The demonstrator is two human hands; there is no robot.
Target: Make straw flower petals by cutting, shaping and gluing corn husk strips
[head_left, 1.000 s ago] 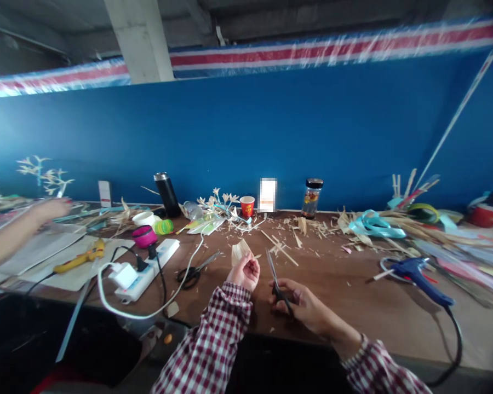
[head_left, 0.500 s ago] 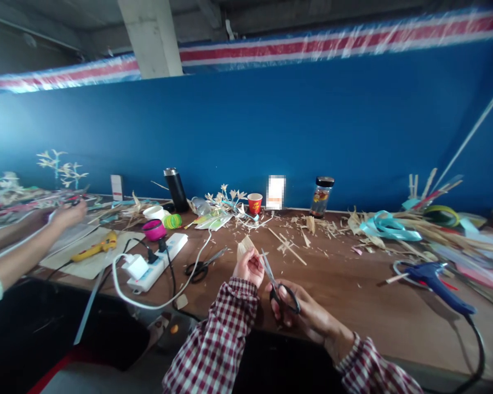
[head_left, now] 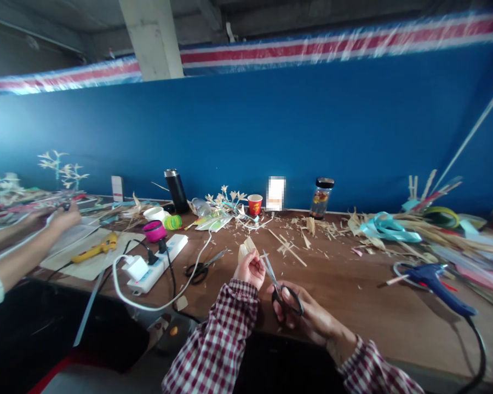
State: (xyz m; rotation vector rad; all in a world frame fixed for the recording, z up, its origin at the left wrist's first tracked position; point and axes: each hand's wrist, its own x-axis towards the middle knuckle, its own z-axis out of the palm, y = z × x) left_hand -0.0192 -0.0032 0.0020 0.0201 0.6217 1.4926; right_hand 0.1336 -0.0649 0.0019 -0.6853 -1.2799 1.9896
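My left hand [head_left: 251, 270] is closed on a pale, dry strip that looks like corn husk [head_left: 244, 249]; its upper end fans out above my fingers. In my right hand [head_left: 308, 314] is a pair of scissors [head_left: 272, 271] with black handles, my fingers in and around the loops. The blades point up, slightly apart, just right of my left fingertips. Whether they touch the husk I cannot tell. On the table to the left lies a second pair of black-handled scissors [head_left: 199, 272].
Left are a white power strip [head_left: 175, 251], a yellow glue gun [head_left: 92, 249] and a co-worker's hands [head_left: 66, 217]. Behind stand a black flask [head_left: 176, 191], husk flowers [head_left: 225, 202], a red paper cup [head_left: 254, 205] and a jar [head_left: 321, 200]. A blue glue gun [head_left: 439, 284] lies right.
My right hand and the scissors have shifted slightly right and down. My left hand stays nearly still with the husk. The co-worker's hand at the left has moved slightly left.
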